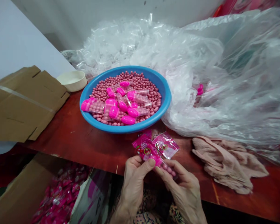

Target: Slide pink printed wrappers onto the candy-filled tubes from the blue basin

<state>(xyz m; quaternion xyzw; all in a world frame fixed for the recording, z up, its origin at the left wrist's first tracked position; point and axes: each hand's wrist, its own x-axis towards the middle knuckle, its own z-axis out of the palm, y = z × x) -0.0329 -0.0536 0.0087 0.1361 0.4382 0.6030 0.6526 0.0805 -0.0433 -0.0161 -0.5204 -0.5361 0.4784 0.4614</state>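
A reddish-brown desk (88,147), scuffed and marked in places, is running across the scene and standing against a pale wall (67,21). At its near edge, the left hand (134,175) and the right hand (184,183) are coming close together, both clamping on one capped tube (166,169) of pink beads. The left thumb is pressing by the bright pink cap, while the right hand is gripping the clear, bead-filled end. A glossy pink packet (144,146) is sitting at the cap end of the tube, and a second packet (166,144) is showing just to its right; whether that one is resting on the desk, I cannot tell.

Beyond the hands, a blue basin (166,99) is holding loose pink beads (140,76), with more filled tubes (140,98) lying on top. To its left, a white bowl (72,82) is standing beside folded cardboard (25,105) crossed by a pale strap. Clear plastic pieces (123,37) are heaping up on the far side, and crumpled clear sheeting (224,93) is spreading over the far right. A pinkish cloth (226,161) is lying rumpled near the right. Below the desk, at the near left, an open box (21,186) is holding many shiny pink wrapped items (58,199).
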